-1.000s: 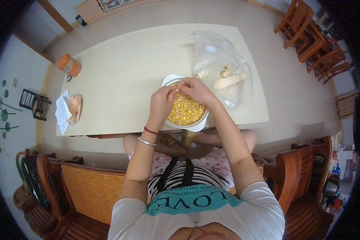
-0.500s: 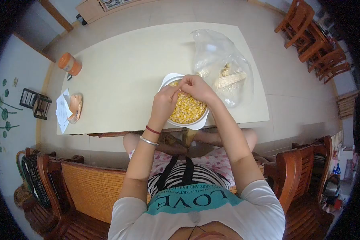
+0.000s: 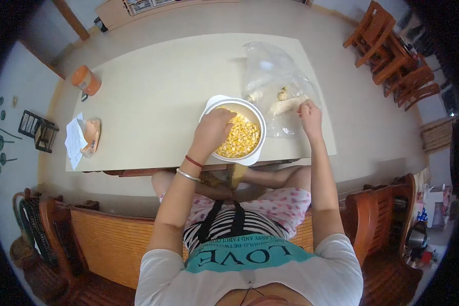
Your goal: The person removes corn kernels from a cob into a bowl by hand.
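A white bowl (image 3: 260,125) with side handles stands near the table's front edge, holding loose yellow corn kernels (image 3: 241,138). Over the bowl's left side is my left hand (image 3: 214,130), its bent fingers together at the kernels; whatever they hold is hidden. My right hand (image 3: 310,118) is off to the right, above the edge of a clear plastic bag (image 3: 273,66). Its fingers are closed in a pinch, and I cannot make out anything between them. Bare corn cobs lie on the bag, a long pale cob (image 3: 289,104) just left of my right hand.
An orange canister (image 3: 86,80) stands at the table's (image 3: 153,102) far left. Papers (image 3: 75,140) and an orange-and-white packet (image 3: 92,136) lie near the left edge. Wooden chairs (image 3: 375,30) stand beyond the table to the right.
My hands were together over the bowl and have come apart. The right has moved right to the bag's edge; the left stays at the bowl, slightly lower. More of the kernels shows.
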Available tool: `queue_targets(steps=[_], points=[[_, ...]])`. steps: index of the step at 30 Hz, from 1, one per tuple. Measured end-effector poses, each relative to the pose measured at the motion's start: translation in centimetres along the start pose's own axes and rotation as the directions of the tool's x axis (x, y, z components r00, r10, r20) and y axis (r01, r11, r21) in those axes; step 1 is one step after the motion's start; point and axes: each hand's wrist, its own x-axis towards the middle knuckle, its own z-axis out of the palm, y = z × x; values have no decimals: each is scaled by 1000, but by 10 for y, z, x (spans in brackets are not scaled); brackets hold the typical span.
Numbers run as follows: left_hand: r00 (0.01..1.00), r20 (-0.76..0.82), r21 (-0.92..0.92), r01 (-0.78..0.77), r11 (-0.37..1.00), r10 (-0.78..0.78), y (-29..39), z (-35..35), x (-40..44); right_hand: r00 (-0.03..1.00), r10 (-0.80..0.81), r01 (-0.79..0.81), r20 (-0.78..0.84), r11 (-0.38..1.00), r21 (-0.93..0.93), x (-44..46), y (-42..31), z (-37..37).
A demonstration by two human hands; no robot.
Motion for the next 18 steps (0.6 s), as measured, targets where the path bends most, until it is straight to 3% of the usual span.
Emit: queue_targets(steps=[3, 6, 9, 12, 14, 18], points=[[990, 92, 28, -112, 993, 109, -3, 4, 3, 986, -166, 154, 10, 888, -434, -1, -4, 7], [955, 264, 10, -139, 990, 132, -1, 12, 7, 971, -240, 216, 17, 841, -495, -7, -7, 11], [933, 313, 29, -194, 981, 175, 5, 25, 12, 988, -131, 154, 82, 803, -576, -10, -20, 8], [899, 406, 97, -222, 970, 165, 8, 33, 18, 956, -284, 212, -79, 848, -486, -15, -20, 14], [863, 488, 201, -254, 946, 128, 10, 36, 21, 946, -308, 233, -102, 864, -447, -20, -21, 12], [879, 459, 93, -194, 977, 131, 2, 38, 19, 965, -253, 225, -65, 930, -291, -27, -29, 11]])
